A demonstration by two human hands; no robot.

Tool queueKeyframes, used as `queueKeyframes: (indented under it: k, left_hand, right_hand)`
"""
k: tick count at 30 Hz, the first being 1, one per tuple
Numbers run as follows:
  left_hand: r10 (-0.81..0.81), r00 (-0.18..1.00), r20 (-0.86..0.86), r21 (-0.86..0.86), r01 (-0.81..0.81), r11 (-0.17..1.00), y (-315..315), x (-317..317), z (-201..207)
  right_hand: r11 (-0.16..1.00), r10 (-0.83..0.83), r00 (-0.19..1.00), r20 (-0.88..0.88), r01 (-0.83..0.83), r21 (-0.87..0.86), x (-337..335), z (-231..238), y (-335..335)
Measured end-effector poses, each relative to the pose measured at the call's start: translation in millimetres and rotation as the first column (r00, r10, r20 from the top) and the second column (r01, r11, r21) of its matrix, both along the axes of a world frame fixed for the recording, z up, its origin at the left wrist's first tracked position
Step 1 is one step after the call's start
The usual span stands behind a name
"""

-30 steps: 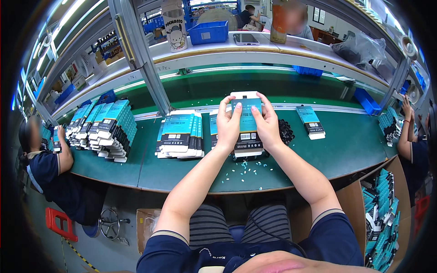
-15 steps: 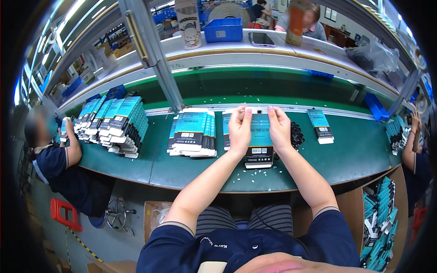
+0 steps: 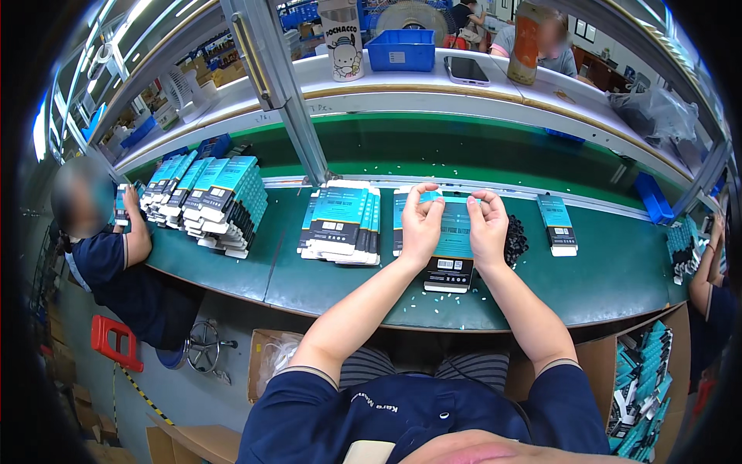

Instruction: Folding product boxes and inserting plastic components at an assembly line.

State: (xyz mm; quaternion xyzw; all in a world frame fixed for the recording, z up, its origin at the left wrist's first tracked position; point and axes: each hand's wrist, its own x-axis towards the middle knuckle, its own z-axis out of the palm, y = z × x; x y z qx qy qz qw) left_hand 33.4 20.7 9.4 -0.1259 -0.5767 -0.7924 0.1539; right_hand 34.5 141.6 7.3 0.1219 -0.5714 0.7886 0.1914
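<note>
A flat teal and black cardboard box [image 3: 453, 246] lies upright to my view at the bench's front edge, between my hands. My left hand [image 3: 421, 230] closes on its upper left corner, thumb and fingers pinched at the far end. At the upper right corner my right hand [image 3: 488, 232] pinches in the same way. The far end itself is partly covered by my fingers. Just left of my left hand, another teal box [image 3: 399, 224] is partly hidden. Beside my right hand lies a heap of small black parts [image 3: 515, 240].
A stack of similar boxes [image 3: 340, 224] stands to the left, larger stacks [image 3: 226, 203] beyond it. One box [image 3: 557, 224] lies at right. A carton [image 3: 674, 371] of boxes stands lower right. White bits [image 3: 417, 308] dot the bench. Co-workers sit at both sides.
The white flap and black slot seen at the box's far end no longer show; my fingertips have curled in there. The whole view has shifted slightly to the right.
</note>
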Motion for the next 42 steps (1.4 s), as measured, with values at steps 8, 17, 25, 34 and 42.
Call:
queueKeyframes:
  k: [8, 17, 25, 34, 42]
  left_hand:
    - [0.026, 0.999, -0.033, -0.018, -0.027, 0.999, -0.3, 3.7, -2.2]
    - [0.03, 0.997, -0.065, 0.052, -0.027, 0.998, 6.0, -6.1, -0.2]
    - [0.094, 0.984, 0.152, 0.05, -0.103, 0.993, -39.7, -33.9, 2.8]
    - [0.324, 0.941, -0.093, -0.941, -0.19, 0.28, -34.9, -33.1, -18.0]
    - [0.344, 0.939, 0.016, -0.972, -0.067, 0.226, -39.2, -32.7, -9.1]
  right_hand:
    - [1.0, -0.004, 1.0, 0.014, 0.004, -0.006, 4.5, -2.6, -1.2]
    - [0.996, 0.031, 0.995, 0.091, -0.039, 0.081, -12.4, -3.8, 6.1]
    - [0.875, 0.315, 0.865, 0.391, -0.424, 0.233, -34.5, 21.0, 85.7]
    - [0.373, -0.732, 0.638, 0.238, 0.082, 0.924, -50.3, -8.7, 246.6]
    - [0.058, -0.532, 0.817, -0.223, 0.298, 0.953, -50.7, -2.6, 158.7]
